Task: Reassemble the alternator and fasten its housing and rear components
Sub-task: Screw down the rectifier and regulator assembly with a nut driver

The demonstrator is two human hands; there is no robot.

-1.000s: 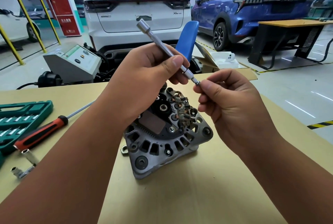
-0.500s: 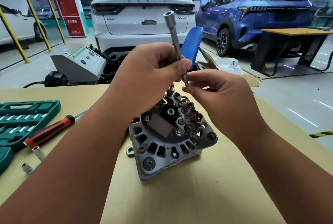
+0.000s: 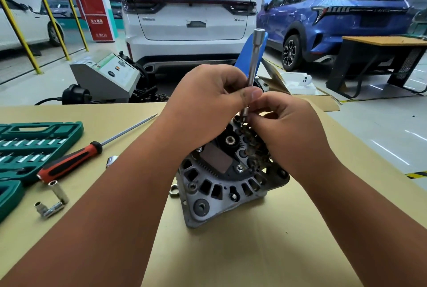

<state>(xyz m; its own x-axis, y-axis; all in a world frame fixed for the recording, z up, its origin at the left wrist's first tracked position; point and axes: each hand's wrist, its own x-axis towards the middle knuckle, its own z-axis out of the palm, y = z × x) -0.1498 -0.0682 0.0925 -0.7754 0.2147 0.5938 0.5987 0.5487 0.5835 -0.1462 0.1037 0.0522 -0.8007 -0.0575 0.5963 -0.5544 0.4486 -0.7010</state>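
One head cam, wide-angle, worn by the person, facing forward and down. Table (image 3: 231, 259) sits close under it; white car (image 3: 191, 21) farther back, top of frame.

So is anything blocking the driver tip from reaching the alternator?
Nothing visible. The driver stands upright in the left hand, its tip at the alternator rear; only the right hand pinches that tip.
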